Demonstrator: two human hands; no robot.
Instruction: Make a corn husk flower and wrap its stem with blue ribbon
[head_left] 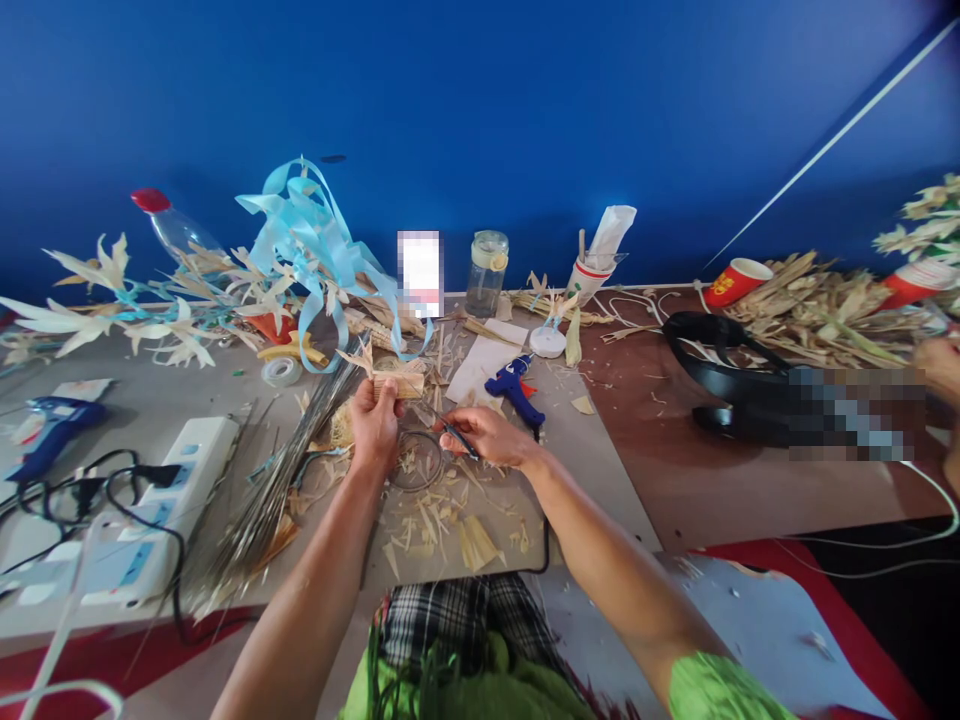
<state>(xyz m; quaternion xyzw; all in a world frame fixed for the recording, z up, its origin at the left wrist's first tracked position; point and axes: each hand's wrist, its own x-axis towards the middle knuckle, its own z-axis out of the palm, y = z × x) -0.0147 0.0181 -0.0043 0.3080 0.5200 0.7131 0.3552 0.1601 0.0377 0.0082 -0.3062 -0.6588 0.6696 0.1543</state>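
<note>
My left hand (pixel 375 425) pinches a pale strip of dried corn husk (pixel 407 383), its frayed end sticking up past the thumb. Closed around dark-handled scissors (pixel 463 445), my right hand (pixel 491 438) is just to the right and slightly lower. The blades point toward the husk; whether they touch it is too small to tell. Husk scraps (pixel 431 510) litter the board below both hands, where a thin wire loop (pixel 415 462) also lies. A blue glue gun (pixel 516 388) rests beyond my right hand.
At left lie a bundle of thin wires (pixel 281 475), a white power strip (pixel 169 500) and another blue glue gun (pixel 52 430). Husk flowers (pixel 180 325) and light-blue ribbon (pixel 289 235) stand behind. A glass jar (pixel 487 280) is at the back. Another person's hand (pixel 939 370) shows at right.
</note>
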